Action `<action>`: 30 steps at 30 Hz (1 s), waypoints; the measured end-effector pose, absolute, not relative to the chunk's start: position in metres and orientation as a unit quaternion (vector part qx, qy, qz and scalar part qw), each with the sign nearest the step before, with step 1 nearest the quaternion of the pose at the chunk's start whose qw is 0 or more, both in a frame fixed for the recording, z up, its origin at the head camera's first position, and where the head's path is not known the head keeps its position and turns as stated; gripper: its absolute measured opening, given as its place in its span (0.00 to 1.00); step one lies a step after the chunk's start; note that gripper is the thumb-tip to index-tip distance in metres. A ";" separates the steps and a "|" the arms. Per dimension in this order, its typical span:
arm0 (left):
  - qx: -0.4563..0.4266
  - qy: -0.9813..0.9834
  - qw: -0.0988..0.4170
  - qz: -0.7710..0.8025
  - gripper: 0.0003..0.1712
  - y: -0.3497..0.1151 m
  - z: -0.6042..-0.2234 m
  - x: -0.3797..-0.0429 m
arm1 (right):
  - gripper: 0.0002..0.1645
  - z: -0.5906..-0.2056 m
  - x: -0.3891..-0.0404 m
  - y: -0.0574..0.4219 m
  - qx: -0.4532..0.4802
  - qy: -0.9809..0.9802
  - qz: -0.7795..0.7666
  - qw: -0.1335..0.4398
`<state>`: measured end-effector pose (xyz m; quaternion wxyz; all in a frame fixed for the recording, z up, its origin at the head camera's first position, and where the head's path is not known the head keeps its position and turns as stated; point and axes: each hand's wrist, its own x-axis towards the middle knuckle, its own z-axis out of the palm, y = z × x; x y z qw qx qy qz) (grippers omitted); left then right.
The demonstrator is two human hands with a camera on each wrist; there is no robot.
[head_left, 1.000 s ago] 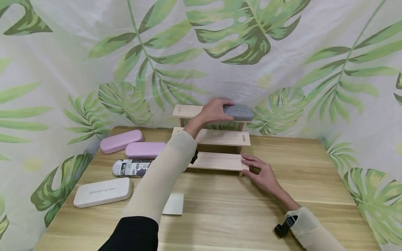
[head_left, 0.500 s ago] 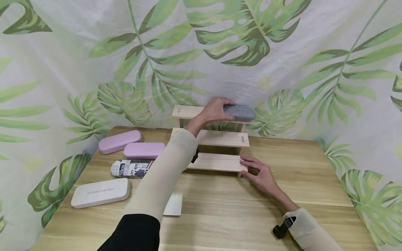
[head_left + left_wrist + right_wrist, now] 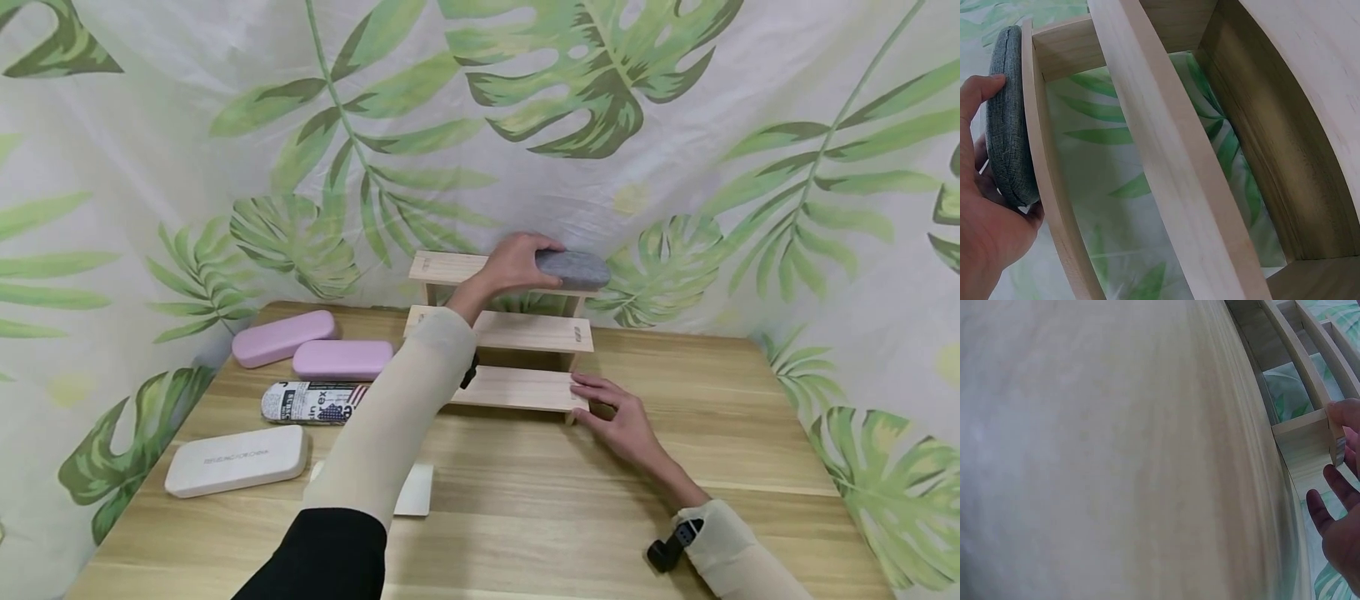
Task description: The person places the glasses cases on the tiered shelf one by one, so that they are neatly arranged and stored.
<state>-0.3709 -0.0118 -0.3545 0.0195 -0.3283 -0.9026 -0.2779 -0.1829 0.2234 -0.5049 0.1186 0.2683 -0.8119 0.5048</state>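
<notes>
A grey fabric glasses case (image 3: 576,269) lies at the right end of the top tier of a stepped wooden rack (image 3: 525,387). My left hand (image 3: 517,262) grips its left part, thumb in front and fingers behind. The left wrist view shows this hand (image 3: 991,212) around the case (image 3: 1007,112), which touches the top board. Down at the lowest tier, my right hand (image 3: 618,417) holds the right end of the board. In the right wrist view, the thumb of that hand (image 3: 1344,531) lies on the board's front edge and fingers reach around the end.
Left of the rack lie two pink glasses cases (image 3: 343,360), a newspaper-print case (image 3: 311,402) and a white case (image 3: 236,461). A pale flat piece (image 3: 415,490) is partly under my left forearm. A leaf-patterned curtain (image 3: 420,125) hangs close behind the rack.
The grey glasses case has shifted slightly to the right on the top tier, with my left hand on it. My right hand stays at the lowest board's end.
</notes>
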 end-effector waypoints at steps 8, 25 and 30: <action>-0.329 -0.901 0.016 -0.283 0.34 -0.012 -0.356 -0.372 | 0.23 -0.507 -0.184 0.222 0.264 -0.812 0.507 0.120; -0.350 -0.894 0.035 -0.276 0.37 -0.017 -0.345 -0.364 | 0.23 -0.507 -0.184 0.223 0.269 -0.810 0.507 0.123; -0.362 -0.890 0.042 -0.273 0.38 -0.023 -0.342 -0.360 | 0.23 -0.507 -0.183 0.222 0.264 -0.813 0.506 0.119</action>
